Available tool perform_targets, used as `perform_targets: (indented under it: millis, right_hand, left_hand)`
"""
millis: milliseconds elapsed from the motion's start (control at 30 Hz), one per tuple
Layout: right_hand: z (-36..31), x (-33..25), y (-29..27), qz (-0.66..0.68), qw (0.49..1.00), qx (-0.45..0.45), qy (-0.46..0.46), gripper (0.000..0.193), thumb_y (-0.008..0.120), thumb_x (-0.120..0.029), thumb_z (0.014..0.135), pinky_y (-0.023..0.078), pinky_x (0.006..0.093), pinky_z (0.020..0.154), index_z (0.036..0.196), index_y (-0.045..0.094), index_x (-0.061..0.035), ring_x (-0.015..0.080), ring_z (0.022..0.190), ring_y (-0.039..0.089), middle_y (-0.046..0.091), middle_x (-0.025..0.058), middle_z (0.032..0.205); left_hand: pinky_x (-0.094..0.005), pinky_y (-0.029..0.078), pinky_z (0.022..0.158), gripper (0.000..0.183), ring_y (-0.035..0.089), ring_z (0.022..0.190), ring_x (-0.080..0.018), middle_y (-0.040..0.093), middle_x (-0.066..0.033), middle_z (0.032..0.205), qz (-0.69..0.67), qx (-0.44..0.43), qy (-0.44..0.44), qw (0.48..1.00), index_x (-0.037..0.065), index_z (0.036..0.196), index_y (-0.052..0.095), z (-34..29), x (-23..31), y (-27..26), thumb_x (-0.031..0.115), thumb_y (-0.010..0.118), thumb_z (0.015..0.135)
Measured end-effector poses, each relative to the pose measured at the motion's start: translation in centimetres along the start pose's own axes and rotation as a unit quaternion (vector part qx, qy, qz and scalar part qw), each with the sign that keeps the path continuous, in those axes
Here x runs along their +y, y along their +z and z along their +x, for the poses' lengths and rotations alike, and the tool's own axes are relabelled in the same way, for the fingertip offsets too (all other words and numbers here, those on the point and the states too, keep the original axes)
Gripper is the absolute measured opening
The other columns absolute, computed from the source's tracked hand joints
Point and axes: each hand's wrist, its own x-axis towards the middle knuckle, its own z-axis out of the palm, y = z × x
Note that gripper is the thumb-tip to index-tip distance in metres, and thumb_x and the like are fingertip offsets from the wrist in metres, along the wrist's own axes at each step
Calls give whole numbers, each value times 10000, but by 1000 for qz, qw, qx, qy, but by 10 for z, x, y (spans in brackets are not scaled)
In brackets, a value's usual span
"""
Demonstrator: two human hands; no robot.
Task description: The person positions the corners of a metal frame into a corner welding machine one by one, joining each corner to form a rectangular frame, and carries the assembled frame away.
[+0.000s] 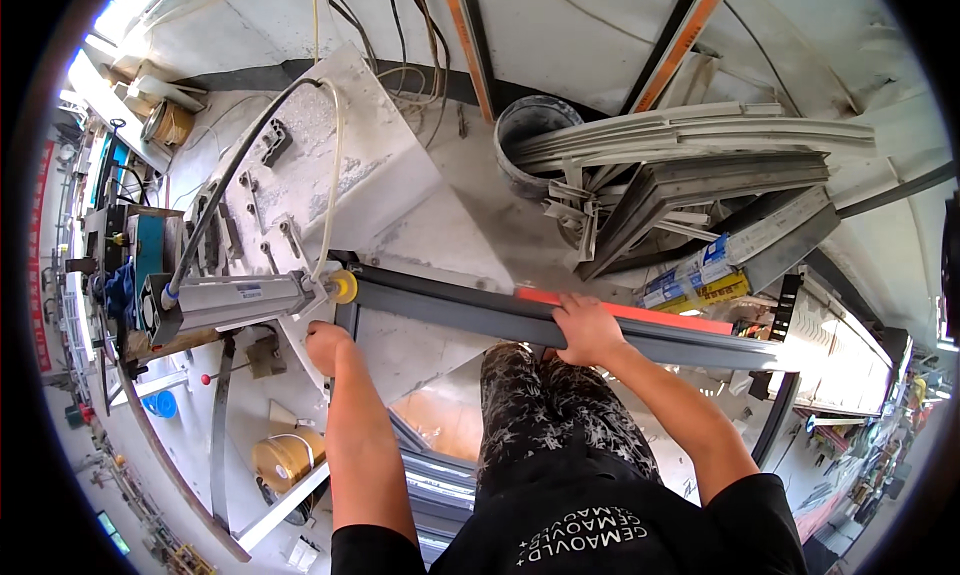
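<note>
A long dark grey frame profile (450,313) lies across in front of me, from the machine at the left toward the right. My right hand (588,330) is closed over it near the middle, beside an orange-red strip (665,317) along its far side. At its left end is a yellow round piece (343,287) on the tip of a grey cylinder-shaped machine head (240,300). Just below that piece, my left hand (330,347) is curled at the edge of the metal worktable (385,165); what its fingers hold is hidden.
A black hose (225,190) arches over the machine. Behind the profile, a grey bucket (535,140) holds long pale strips (700,135). Dark angled profiles (670,200) lean near it. A yellow bucket (288,460) stands on the floor at lower left, and more profiles (440,495) lie by my legs.
</note>
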Motion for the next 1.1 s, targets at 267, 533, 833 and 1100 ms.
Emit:
perform_targets:
  millis: [267, 533, 833, 1100]
  right_hand:
    - [0, 4, 7, -1, 999, 39, -23, 604, 726, -463, 768, 386, 458, 1098, 1131, 637, 12, 386, 1311, 489, 515, 262, 1404]
    - [1, 0, 2, -5, 1000, 13, -12, 589, 747, -376, 730, 350, 436, 1135, 1169, 621, -5, 354, 1375, 436, 496, 245, 1430]
    - [0, 1, 2, -5, 1000, 13, -14, 610, 763, -371, 723, 351, 447, 1136, 1184, 610, -3, 365, 1370, 441, 487, 254, 1437]
    - [1, 2, 5, 3, 1000, 16, -13, 612, 766, -373, 725, 355, 452, 1135, 1185, 605, -3, 368, 1365, 446, 485, 255, 1440]
  left_hand:
    - [-533, 528, 848, 549, 681, 936, -436, 729, -206, 1025, -11, 8, 2, 1000, 30, 980, 750, 0, 1, 0, 396, 342, 956]
    - [-532, 533, 834, 548, 680, 928, -442, 728, -216, 1008, -4, 10, -4, 1000, 22, 947, 756, 3, -1, 1, 393, 353, 945]
    - [-534, 529, 837, 545, 681, 926, -442, 726, -224, 1003, 2, 8, 2, 1000, 16, 945, 754, 3, -1, 2, 387, 356, 938]
    - [-536, 531, 837, 549, 684, 921, -439, 726, -223, 1002, 3, 15, 9, 1000, 16, 946, 755, 3, -1, 3, 375, 340, 944]
